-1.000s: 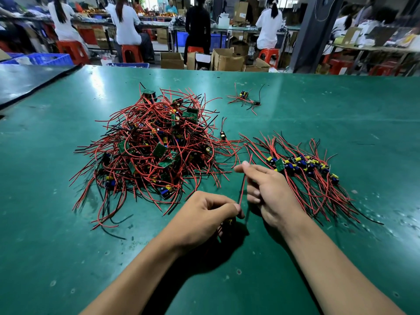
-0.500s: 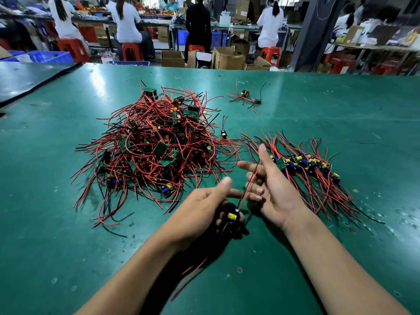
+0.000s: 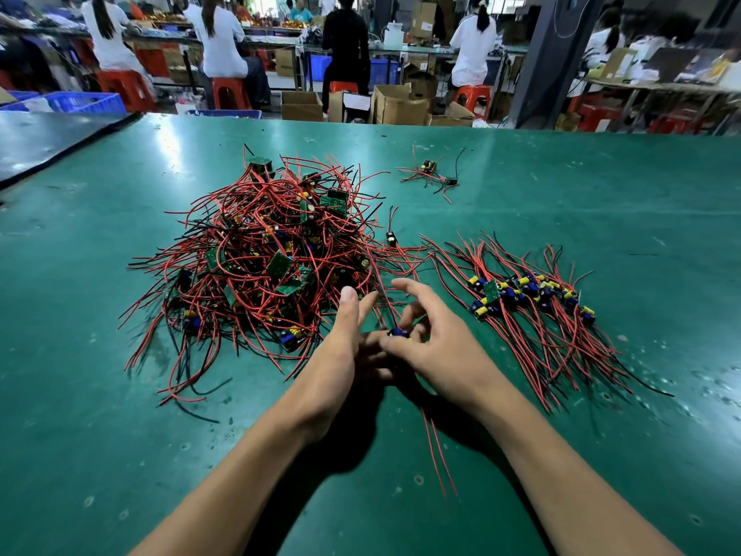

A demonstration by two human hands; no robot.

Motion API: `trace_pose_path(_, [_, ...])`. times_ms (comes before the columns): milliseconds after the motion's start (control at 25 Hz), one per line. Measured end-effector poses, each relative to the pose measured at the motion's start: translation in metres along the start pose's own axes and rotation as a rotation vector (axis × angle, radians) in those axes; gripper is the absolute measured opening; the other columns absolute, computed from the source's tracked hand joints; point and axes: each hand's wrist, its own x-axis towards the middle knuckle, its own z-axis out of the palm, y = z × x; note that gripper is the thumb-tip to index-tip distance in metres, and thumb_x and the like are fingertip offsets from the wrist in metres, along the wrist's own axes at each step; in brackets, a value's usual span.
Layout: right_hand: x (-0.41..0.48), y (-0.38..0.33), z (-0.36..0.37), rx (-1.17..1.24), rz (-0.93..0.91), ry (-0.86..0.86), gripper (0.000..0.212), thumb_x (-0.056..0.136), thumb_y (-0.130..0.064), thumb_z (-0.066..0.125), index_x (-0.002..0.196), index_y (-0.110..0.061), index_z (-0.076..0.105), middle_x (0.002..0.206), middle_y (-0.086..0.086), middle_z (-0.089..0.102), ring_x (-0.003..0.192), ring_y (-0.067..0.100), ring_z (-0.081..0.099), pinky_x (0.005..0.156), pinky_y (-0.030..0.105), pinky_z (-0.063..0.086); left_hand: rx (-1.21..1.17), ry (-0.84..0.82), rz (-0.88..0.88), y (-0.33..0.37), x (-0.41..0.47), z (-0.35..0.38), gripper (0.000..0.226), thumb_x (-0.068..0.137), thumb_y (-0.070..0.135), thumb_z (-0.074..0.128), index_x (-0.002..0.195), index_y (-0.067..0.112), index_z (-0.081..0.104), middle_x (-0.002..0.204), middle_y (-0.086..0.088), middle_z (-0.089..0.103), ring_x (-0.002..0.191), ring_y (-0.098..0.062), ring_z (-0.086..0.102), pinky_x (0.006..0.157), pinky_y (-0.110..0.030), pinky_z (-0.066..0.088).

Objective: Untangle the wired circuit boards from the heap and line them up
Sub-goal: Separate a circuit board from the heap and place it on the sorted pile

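Observation:
A tangled heap (image 3: 264, 258) of small green circuit boards with red and black wires lies left of centre on the green table (image 3: 561, 202). A row of lined-up boards (image 3: 529, 294) with wires fanned out lies to the right. Between them my right hand (image 3: 437, 347) pinches one small wired board (image 3: 399, 333) with thumb and fingers; its red wires trail toward me and up toward the heap. My left hand (image 3: 341, 347) is beside it, thumb and fingers straight, touching the board from the left.
A single board (image 3: 391, 236) lies between heap and row. Two loose wired boards (image 3: 433, 174) lie at the back. Beyond the far table edge stand cardboard boxes (image 3: 397, 102), red stools and several seated people. A dark table (image 3: 40, 142) adjoins at left.
The board passed from my left hand to my right. The left hand opened and its fingers straightened. Both hands moved up toward the heap; the red wires now trail toward me.

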Motion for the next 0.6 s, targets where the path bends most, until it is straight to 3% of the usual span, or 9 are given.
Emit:
trace_pose_path(80, [0.001, 0.000, 0.002, -0.080, -0.049, 0.049, 0.065, 0.077, -0.002, 0.069, 0.136, -0.025, 0.053, 0.084, -0.001, 0.051, 0.057, 0.004, 0.042, 0.058, 0.016, 0.042, 0.034, 0.005, 0.019, -0.002, 0.002, -0.001, 0.086, 0.073, 0.078, 0.032, 0.149, 0.037, 0.031, 0.099, -0.001, 0.074, 0.102, -0.020, 0.070, 0.090, -0.041, 0.057])
trace_pose_path(280, [0.001, -0.003, -0.010, -0.165, -0.218, 0.336, 0.052, 0.067, -0.017, 0.061, 0.117, -0.028, 0.061, 0.079, -0.001, 0.054, 0.061, 0.008, 0.045, 0.060, 0.016, 0.042, 0.084, 0.032, 0.008, -0.002, 0.001, 0.001, 0.087, 0.071, 0.076, 0.030, 0.146, 0.033, 0.038, 0.127, -0.010, 0.064, 0.105, -0.019, 0.069, 0.078, -0.033, 0.059])
trace_pose_path(360, [0.005, 0.002, -0.022, -0.304, -0.212, 0.456, 0.051, 0.071, -0.018, 0.062, 0.121, -0.024, 0.060, 0.087, -0.001, 0.054, 0.072, 0.011, 0.052, 0.069, 0.021, 0.045, 0.085, 0.053, -0.011, -0.002, 0.001, 0.003, 0.079, 0.076, 0.072, 0.028, 0.135, 0.025, 0.051, 0.123, -0.015, 0.064, 0.103, -0.023, 0.070, 0.076, -0.035, 0.060])
trace_pose_path(480, [0.008, 0.010, -0.040, -0.651, -0.027, 0.534, 0.057, 0.080, -0.014, 0.069, 0.135, -0.019, 0.054, 0.108, 0.003, 0.054, 0.103, 0.026, 0.054, 0.094, 0.040, 0.045, 0.056, 0.100, -0.035, 0.000, 0.001, 0.005, 0.067, 0.091, 0.061, 0.024, 0.116, 0.011, 0.061, 0.111, -0.024, 0.066, 0.087, -0.027, 0.070, 0.073, -0.039, 0.060])
trace_pose_path(600, [0.006, 0.010, -0.037, -0.783, -0.036, 0.520, 0.047, 0.084, -0.018, 0.072, 0.130, -0.020, 0.061, 0.117, 0.005, 0.055, 0.110, 0.028, 0.054, 0.095, 0.040, 0.044, 0.037, 0.175, -0.001, 0.001, 0.001, 0.004, 0.066, 0.098, 0.054, 0.027, 0.105, 0.001, 0.065, 0.094, -0.020, 0.068, 0.071, -0.029, 0.068, 0.064, -0.040, 0.059])
